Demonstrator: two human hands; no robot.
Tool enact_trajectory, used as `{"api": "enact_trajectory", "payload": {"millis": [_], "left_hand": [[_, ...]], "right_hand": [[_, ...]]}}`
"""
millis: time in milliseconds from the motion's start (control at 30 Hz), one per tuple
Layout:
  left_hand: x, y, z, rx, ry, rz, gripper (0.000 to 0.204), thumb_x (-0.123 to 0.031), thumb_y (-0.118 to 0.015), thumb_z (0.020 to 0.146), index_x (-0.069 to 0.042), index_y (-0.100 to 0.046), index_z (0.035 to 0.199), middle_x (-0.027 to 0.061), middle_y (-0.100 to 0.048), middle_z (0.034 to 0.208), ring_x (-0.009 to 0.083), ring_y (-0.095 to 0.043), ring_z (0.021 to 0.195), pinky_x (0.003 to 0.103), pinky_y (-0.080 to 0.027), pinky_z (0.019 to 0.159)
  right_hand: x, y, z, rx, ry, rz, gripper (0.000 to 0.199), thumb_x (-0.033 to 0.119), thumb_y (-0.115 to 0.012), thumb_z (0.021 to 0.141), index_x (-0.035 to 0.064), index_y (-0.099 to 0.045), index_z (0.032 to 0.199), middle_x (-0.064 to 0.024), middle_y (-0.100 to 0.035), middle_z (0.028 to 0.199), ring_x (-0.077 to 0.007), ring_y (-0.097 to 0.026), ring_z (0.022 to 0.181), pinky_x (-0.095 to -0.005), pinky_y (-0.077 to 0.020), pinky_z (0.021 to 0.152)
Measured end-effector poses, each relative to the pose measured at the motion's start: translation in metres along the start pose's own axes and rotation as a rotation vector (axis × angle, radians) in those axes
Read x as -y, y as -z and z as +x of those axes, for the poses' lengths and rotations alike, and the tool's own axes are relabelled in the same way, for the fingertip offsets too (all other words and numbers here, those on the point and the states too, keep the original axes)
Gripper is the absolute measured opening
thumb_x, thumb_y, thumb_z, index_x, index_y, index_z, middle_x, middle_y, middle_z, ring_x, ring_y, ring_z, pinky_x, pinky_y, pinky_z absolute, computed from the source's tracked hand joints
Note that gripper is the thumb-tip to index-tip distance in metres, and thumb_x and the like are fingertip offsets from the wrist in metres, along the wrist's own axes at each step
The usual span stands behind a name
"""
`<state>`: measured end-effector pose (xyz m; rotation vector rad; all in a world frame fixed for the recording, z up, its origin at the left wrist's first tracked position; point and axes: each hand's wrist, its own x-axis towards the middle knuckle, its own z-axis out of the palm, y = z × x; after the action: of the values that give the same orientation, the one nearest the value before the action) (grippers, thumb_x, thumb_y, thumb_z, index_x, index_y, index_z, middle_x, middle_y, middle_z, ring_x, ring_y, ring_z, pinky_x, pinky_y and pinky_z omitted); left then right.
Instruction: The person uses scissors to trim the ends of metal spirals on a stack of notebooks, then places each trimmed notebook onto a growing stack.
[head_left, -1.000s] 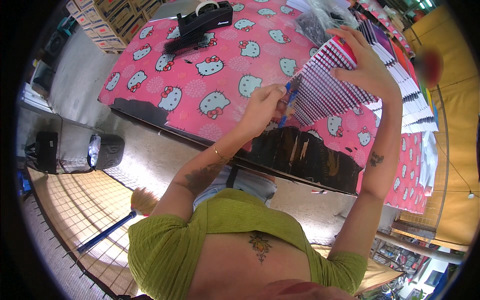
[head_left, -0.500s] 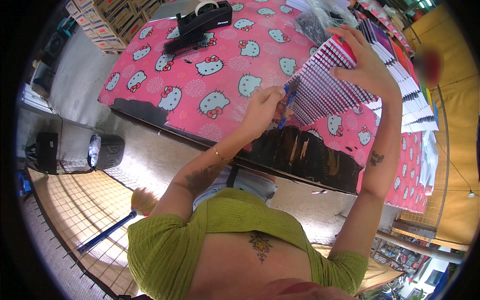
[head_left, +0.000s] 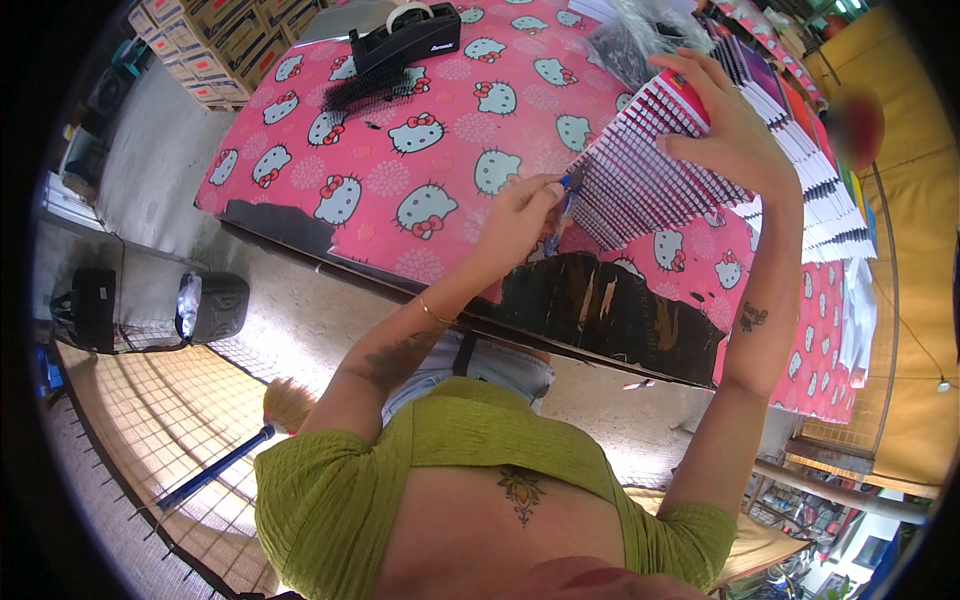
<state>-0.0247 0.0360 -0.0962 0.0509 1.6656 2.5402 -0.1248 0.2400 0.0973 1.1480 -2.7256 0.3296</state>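
My left hand is closed around a small blue-handled tool that looks like pliers. Its dark end meets the near-left side of a stack of spiral-bound notebooks, whose coil bindings face me. Motion blur hides whether the tip bites on a coil. My right hand lies over the top right of the stack, fingers stretched across the red cover and thumb spread apart against the bindings.
More notebooks are piled at the right, beside clear plastic wrapping. A black tape dispenser and loose black binding coils occupy the far left of the pink patterned table. Its dark near edge is torn.
My left hand and the blue-handled tool have shifted and turned slightly, the tool's lower end swinging a little left. My right hand and the stack stay put.
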Motion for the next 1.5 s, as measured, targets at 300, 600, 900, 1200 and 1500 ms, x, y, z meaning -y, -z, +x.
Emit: {"api": "enact_trajectory", "payload": {"millis": [300,600,900,1200,1500], "left_hand": [[0.0,-0.002,0.002,-0.341,-0.874,1.269,0.037,-0.026,-0.046,0.1,0.001,-0.058,0.121,0.0075,-0.066,0.09,0.0165,-0.065,0.075,0.028,-0.053,0.069],[0.002,0.0,0.004,-0.027,0.119,-0.14,0.035,-0.023,-0.045,0.1,0.004,-0.055,0.119,0.0146,-0.067,0.095,0.0208,-0.068,0.079,0.03,-0.055,0.07],[0.001,0.0,-0.001,-0.17,-0.551,0.948,0.035,-0.024,-0.049,0.098,0.002,-0.057,0.12,0.0128,-0.066,0.099,0.0209,-0.066,0.077,0.032,-0.055,0.071],[0.006,0.007,0.001,-0.021,0.152,-0.176,0.032,-0.023,-0.047,0.098,0.002,-0.058,0.115,0.0117,-0.067,0.092,0.0214,-0.068,0.079,0.029,-0.055,0.067],[0.0,0.003,-0.002,-0.111,-0.02,0.451,0.033,-0.021,-0.049,0.098,0.003,-0.06,0.118,0.0112,-0.067,0.092,0.0184,-0.066,0.074,0.028,-0.053,0.064]], "right_hand": [[0.001,0.002,0.001,0.007,-0.001,0.013,0.073,0.037,-0.072,0.07,0.0247,-0.046,0.138,-0.0185,-0.035,0.147,-0.0402,-0.044,0.129,-0.0436,-0.0382,0.105],[0.002,0.002,0.0,0.009,-0.007,0.025,0.074,0.036,-0.072,0.07,0.025,-0.046,0.138,-0.0183,-0.036,0.147,-0.0398,-0.044,0.129,-0.0433,-0.0382,0.105],[0.0,0.001,0.001,0.002,-0.011,0.004,0.075,0.036,-0.072,0.069,0.0253,-0.045,0.138,-0.0184,-0.036,0.147,-0.0398,-0.045,0.128,-0.0433,-0.0389,0.104],[0.004,0.001,0.002,0.008,-0.022,0.007,0.074,0.034,-0.072,0.069,0.0251,-0.046,0.137,-0.0177,-0.036,0.147,-0.0398,-0.047,0.126,-0.0435,-0.0409,0.102],[0.007,0.005,0.001,0.024,-0.072,0.043,0.074,0.033,-0.073,0.067,0.0247,-0.047,0.136,-0.0171,-0.037,0.147,-0.0391,-0.047,0.127,-0.0431,-0.0411,0.102]]}}
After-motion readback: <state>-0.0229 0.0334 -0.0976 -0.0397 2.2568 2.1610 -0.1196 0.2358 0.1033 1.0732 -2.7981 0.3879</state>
